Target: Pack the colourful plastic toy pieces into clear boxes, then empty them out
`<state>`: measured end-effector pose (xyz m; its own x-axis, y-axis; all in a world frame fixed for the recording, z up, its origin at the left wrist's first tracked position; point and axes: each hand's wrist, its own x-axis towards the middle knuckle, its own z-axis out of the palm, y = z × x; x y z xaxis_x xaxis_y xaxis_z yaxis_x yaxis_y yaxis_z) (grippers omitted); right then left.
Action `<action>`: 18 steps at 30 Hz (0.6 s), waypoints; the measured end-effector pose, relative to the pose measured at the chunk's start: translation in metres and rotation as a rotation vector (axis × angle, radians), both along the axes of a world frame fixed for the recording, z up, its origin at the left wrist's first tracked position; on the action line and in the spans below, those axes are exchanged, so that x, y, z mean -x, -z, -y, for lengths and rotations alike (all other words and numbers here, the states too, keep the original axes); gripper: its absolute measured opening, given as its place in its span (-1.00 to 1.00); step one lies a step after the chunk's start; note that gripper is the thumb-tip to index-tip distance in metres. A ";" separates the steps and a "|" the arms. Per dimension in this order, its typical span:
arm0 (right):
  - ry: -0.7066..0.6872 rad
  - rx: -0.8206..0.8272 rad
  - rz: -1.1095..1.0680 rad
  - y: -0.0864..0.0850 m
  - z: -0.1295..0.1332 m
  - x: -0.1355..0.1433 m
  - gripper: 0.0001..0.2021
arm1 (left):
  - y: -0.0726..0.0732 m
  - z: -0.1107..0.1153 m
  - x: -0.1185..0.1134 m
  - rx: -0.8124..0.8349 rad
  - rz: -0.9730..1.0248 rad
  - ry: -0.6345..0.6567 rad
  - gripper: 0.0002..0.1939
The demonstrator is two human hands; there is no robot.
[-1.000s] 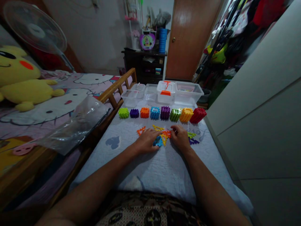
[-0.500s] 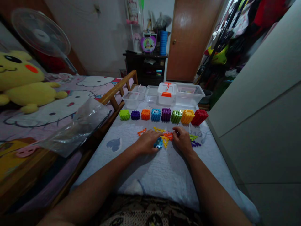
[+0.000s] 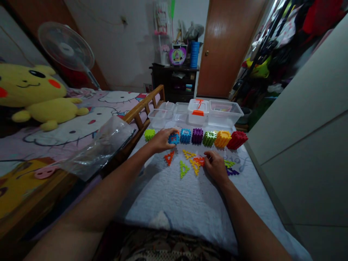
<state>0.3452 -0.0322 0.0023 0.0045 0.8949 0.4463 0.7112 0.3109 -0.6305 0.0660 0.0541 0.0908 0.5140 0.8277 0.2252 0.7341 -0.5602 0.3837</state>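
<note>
- The left hand reaches out to the row of toy cubes at the far side of the mattress, fingers curled round a small blue piece with red showing on it
- That blue piece sits in the row just left of the blue cube, over the spot between the lime-green cube and the blue one; what lies under the hand is hidden
- The right hand rests palm down on the mattress, fingertips pinched on the red-orange triangle in the cluster of flat pieces
- Loose beside it lie an orange triangle, a green triangle and two yellow triangles, all flat on the cover and apart from each other
- To the right of the right hand a green flat piece and a purple flat piece are partly hidden
- The row goes on rightward with a purple cube, a green cube, a yellow-orange cube and a red cube, standing side by side
- Behind the row stand clear plastic tubs, one with an orange latch
- A crumpled clear plastic bag lies over the wooden bed rail on the left, a yellow plush toy beyond it
</note>
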 end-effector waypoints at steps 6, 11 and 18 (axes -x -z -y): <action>0.006 0.000 0.002 0.002 0.000 0.000 -0.80 | -0.014 -0.054 -0.039 0.045 -0.093 0.071 -0.34; 0.005 0.003 0.014 0.004 -0.001 0.000 -0.80 | -0.009 -0.077 -0.054 0.125 -0.150 0.104 -0.31; 0.012 0.036 0.010 0.005 -0.001 0.001 -0.81 | -0.005 -0.093 -0.062 0.200 -0.202 0.126 -0.23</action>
<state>0.3443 -0.0313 -0.0025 0.0111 0.9103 0.4137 0.7214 0.2792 -0.6337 0.1281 0.1473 0.0958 0.6331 0.7723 -0.0529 0.7362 -0.5796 0.3493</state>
